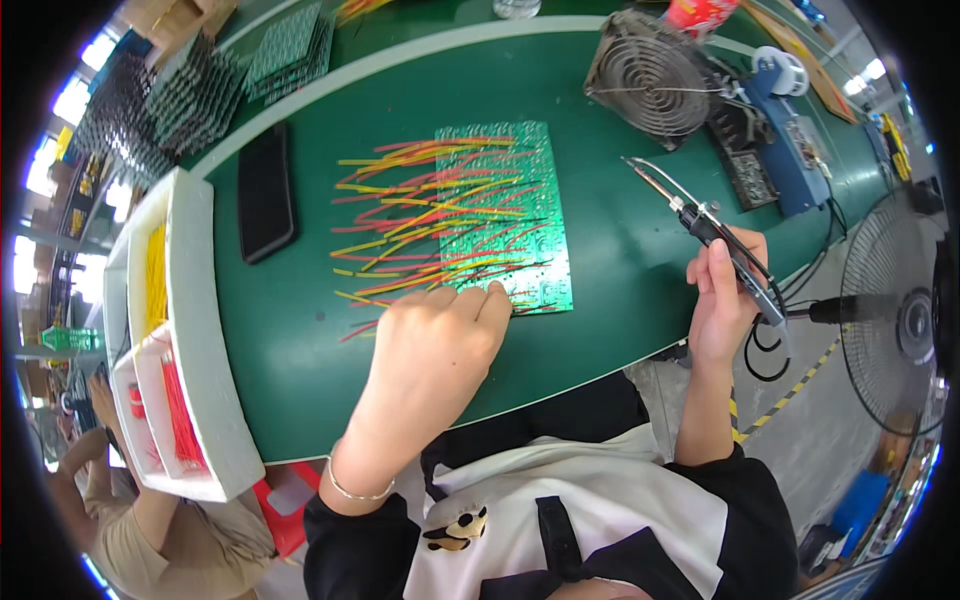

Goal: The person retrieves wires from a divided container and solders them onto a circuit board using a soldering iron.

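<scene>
A green circuit board panel (545, 220) lies on the green work mat, with rows of red, yellow and black wires (400, 215) running off its left side. My left hand (435, 335) is closed over the board's near edge, knuckles up. Its fingertips are hidden, so what it pinches cannot be made out. To the right, my right hand (725, 290) is wrapped round a soldering iron (735, 255) with a feed tube along it. The iron's tip points up and left, held apart from the board.
A white foam box (215, 350) with yellow and red wires stands left, near a black phone (268, 195). Far right are a round-grilled fan (655, 85) and a blue soldering unit (790, 130). Stacked boards (195, 95) stand far left. Another person (170, 530) sits lower left.
</scene>
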Demonstrator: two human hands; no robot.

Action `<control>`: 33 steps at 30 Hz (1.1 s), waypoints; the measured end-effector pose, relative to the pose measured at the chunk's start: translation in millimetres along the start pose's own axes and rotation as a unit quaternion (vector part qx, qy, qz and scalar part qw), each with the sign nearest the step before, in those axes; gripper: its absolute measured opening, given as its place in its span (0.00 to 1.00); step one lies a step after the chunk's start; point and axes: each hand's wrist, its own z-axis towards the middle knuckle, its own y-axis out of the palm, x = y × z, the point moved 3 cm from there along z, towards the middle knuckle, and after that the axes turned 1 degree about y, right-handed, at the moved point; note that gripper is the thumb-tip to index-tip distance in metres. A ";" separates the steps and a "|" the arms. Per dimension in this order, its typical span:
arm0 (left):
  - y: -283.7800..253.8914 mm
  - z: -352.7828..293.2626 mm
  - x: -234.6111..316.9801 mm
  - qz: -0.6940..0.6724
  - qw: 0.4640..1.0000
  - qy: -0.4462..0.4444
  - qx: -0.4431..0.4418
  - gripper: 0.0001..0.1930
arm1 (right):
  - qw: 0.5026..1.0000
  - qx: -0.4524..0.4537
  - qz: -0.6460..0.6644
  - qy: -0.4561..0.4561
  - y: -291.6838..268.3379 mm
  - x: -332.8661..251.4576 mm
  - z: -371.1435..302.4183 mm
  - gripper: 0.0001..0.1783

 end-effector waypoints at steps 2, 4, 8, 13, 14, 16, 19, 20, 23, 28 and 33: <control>3.5 -0.4 1.6 0.000 1.000 0.007 0.004 0.11 | 0.999 0.001 -0.033 -0.026 -12.8 -6.4 4.8 0.13; 1.2 -2.1 4.7 0.005 1.000 0.018 0.010 0.12 | 0.996 0.002 -0.065 -0.054 -17.5 -17.2 9.6 0.14; -5.8 0.1 10.5 -0.029 0.999 0.026 0.024 0.13 | 0.990 0.047 -0.059 -0.121 -35.5 -41.6 17.9 0.15; -14.4 -10.3 6.0 -0.028 0.994 0.000 0.109 0.16 | 0.945 0.205 -0.091 -0.238 -73.3 -43.1 13.3 0.12; -15.0 -14.8 8.4 -0.029 0.989 -0.004 0.148 0.16 | 0.941 0.214 -0.092 -0.245 -85.0 -34.8 11.2 0.12; -21.6 -32.1 17.4 -0.039 0.985 -0.007 0.168 0.15 | 0.960 0.222 -0.084 -0.146 -106.2 -11.5 9.7 0.10; -31.7 -73.1 19.2 -0.048 0.979 -0.047 0.193 0.14 | 0.972 0.197 -0.110 -0.068 -114.7 3.9 0.0 0.08; -38.3 -94.0 16.7 -0.036 0.975 -0.078 0.203 0.14 | 0.978 0.181 -0.094 -0.044 -107.3 6.5 -1.6 0.08; -57.1 -129.0 14.0 0.009 0.961 -0.148 0.232 0.14 | 0.961 0.217 -0.135 -0.107 -101.6 -2.7 -4.3 0.12; -92.1 -161.3 -0.6 0.094 0.928 -0.201 0.298 0.12 | 0.968 0.128 -0.202 -0.073 -135.6 8.8 -4.5 0.13; -132.0 -198.2 -13.5 0.151 0.874 -0.289 0.359 0.10 | 0.934 0.195 -0.268 -0.133 -113.9 -5.0 -7.2 0.15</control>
